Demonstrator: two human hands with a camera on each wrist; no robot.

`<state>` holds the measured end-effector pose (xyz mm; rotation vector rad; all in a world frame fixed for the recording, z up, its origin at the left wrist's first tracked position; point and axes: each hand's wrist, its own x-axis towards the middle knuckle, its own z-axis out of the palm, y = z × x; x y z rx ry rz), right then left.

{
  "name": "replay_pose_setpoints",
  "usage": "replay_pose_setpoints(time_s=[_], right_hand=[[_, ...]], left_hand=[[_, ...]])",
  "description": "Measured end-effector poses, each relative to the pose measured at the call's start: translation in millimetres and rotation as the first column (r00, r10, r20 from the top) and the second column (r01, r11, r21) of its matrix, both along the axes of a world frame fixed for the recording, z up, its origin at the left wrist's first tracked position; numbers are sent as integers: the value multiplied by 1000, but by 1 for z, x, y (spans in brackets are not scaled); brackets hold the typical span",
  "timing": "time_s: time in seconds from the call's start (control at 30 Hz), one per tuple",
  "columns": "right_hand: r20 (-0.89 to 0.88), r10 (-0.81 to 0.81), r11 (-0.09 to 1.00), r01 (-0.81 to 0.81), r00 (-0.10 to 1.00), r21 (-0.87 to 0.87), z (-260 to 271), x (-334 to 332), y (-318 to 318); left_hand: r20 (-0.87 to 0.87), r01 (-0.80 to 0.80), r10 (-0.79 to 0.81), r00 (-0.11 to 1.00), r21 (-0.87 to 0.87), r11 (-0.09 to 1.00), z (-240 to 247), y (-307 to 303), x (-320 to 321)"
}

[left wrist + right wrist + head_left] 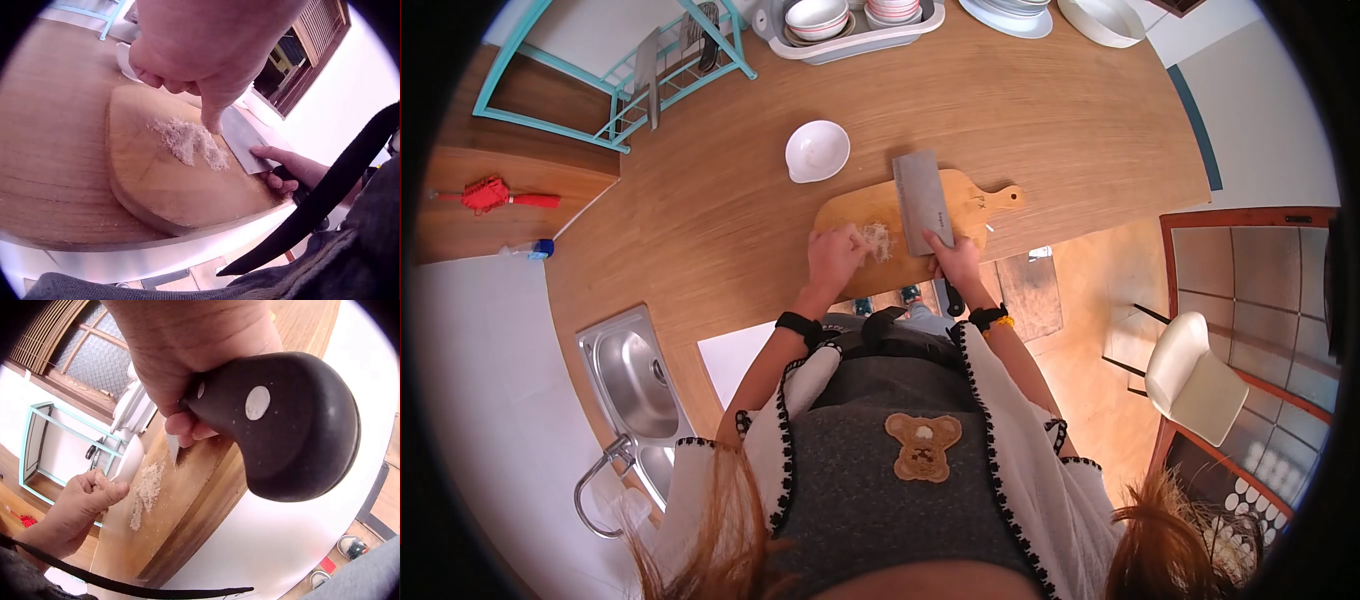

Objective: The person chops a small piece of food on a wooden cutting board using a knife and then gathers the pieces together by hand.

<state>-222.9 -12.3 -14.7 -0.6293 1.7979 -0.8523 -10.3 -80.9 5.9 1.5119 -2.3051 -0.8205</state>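
A wooden cutting board with a handle lies at the table's front edge. On its left part sits a small heap of pale, finely chopped food. My left hand hovers at this heap, fingers curled and thumb pointing down beside it. My right hand grips the cleaver by its black handle, the thumb laid along the lower blade. The cleaver's broad grey blade overlaps the middle of the board, right of the heap. Part of the left fingers is hidden behind the hand in the left wrist view.
A white bowl stands behind the board. Farther back are a dish tub with stacked bowls, plates and a turquoise rack holding knives. A steel sink is at left; a white chair stands at right.
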Motion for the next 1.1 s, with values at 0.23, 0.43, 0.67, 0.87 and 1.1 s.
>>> replay_pose_setpoints(time_s=[0.23, 0.43, 0.67, 0.87, 1.1], right_hand=[[-6, 0, 1000, 0, 1000, 3, 3, 1, -1], [-16, 8, 1000, -8, 1000, 6, 2, 1, -1], [-18, 6, 1000, -6, 1000, 3, 4, 1, -1], [22, 7, 1000, -7, 1000, 17, 4, -1, -3], [30, 72, 997, -72, 997, -20, 0, -7, -3]], left_hand=[[-128, -57, 58, 990, 14, 998, -6, -1, 3], [-35, -14, 12, 999, -62, 998, -7, -2, 6], [-33, 98, -115, 993, -325, 941, 6, 4, -2], [73, 186, -172, 982, -262, 947, 0, 3, 7], [53, 102, -93, 994, -213, 972, 10, -3, 7]])
